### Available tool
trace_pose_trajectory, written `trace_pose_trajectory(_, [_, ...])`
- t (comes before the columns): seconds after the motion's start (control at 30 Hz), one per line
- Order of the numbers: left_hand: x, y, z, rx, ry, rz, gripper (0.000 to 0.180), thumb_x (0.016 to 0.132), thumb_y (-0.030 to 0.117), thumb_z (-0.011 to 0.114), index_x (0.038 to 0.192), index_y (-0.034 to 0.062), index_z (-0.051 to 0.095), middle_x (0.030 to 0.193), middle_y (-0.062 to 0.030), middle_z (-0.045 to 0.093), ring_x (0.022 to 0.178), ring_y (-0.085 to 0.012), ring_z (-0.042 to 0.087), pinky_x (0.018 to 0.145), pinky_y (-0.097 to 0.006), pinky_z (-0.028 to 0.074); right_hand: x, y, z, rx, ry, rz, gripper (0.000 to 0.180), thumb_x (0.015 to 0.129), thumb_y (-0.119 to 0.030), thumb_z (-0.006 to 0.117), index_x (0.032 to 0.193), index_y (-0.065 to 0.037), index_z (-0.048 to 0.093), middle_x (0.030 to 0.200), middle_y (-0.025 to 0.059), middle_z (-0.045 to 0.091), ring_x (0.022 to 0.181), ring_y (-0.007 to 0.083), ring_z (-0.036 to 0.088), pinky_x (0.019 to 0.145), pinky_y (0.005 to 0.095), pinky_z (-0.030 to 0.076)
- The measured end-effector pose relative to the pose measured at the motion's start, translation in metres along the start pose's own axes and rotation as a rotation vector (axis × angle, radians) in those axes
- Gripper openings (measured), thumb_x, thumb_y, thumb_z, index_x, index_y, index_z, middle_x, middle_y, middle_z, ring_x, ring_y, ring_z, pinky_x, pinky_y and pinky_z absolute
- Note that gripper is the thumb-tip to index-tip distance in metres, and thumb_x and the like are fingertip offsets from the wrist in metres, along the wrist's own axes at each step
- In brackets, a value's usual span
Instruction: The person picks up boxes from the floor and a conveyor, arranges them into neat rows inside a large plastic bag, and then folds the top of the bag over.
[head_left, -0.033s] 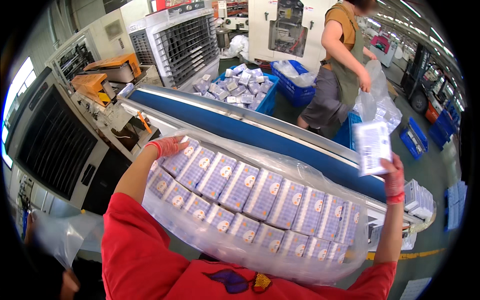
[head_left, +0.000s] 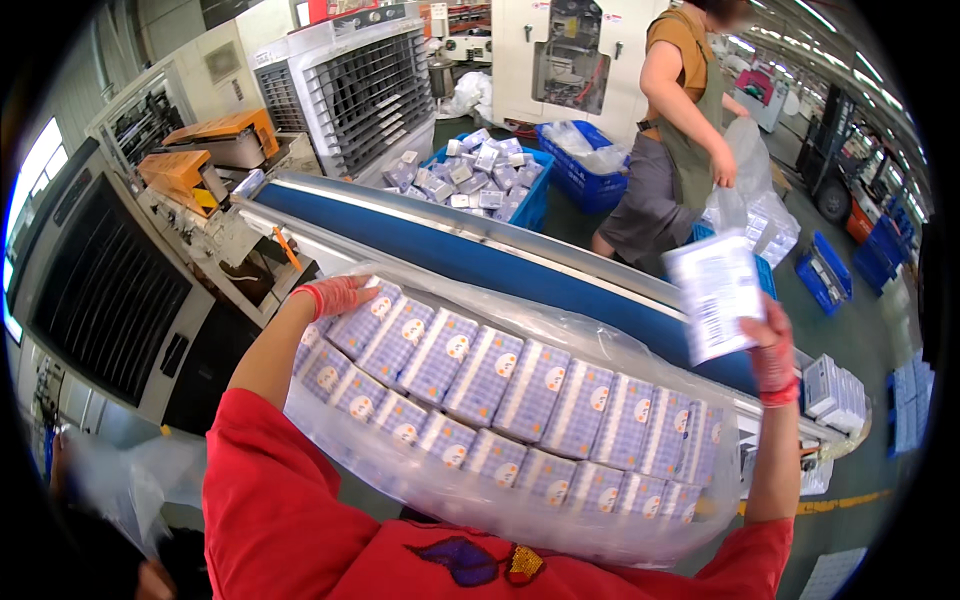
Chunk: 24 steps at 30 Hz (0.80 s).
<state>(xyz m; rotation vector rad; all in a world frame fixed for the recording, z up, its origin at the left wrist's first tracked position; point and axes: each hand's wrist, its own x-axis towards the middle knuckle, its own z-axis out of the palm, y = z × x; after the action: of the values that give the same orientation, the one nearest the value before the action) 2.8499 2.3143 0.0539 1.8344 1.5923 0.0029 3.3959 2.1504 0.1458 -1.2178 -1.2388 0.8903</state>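
Observation:
A long clear plastic bag [head_left: 620, 545] lies across my front, filled with two rows of lilac-checked tissue packs [head_left: 487, 375]. At the bag's left end my left hand [head_left: 340, 295], in a red mesh glove, lies over the end pack with its fingers stretched out. It seems to press on the pack; its thumb is hidden. My right hand [head_left: 770, 345], gloved alike, is closed on the edge of a single tissue pack [head_left: 710, 297]. That pack is raised above the bag's right end, its whitish printed face toward me and slightly blurred.
Beyond the bag runs a blue conveyor belt [head_left: 440, 240] with metal edges. Behind it stand a blue crate [head_left: 537, 200] heaped with packs, another blue crate [head_left: 590, 190] and an air cooler [head_left: 365, 95]. A co-worker [head_left: 680, 120] handles a plastic bag. More packs [head_left: 835, 390] stand at the right.
The pack in my right hand has moved left and tilted, showing more of its broad face. My left hand stays at the end pack.

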Motion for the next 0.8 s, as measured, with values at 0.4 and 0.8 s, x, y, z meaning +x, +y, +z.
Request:
trace_pose_trajectory(0.4, [0.024,-0.027,-0.003,0.004,-0.147,0.385,0.057,0.079,0.049,0.038,0.107,-0.0005,0.048,0.100,-0.0176,0.055,0.097,-0.0292,0.049,0.084,-0.032,0.036,-0.027,-0.047,0.300,-1.567,-0.712,-0.202,0.074,0.064,-0.024,0.059,0.126,-0.005,0.024,0.091,0.0188,0.053,0.078,0.0318,0.055,0.069,0.0387,0.043])
trace_pose_trajectory(0.8, [0.017,-0.018,-0.021,-1.608,-0.721,0.337,0.068,0.077,0.060,0.031,0.116,0.0060,0.040,0.105,-0.0100,0.053,0.092,-0.0213,0.055,0.078,-0.032,0.046,0.041,0.007,0.443,-0.526,0.093,-0.365,0.030,0.069,-0.019,0.058,0.096,-0.006,0.055,0.091,0.0146,0.053,0.084,0.0279,0.052,0.074,0.0314,0.041])
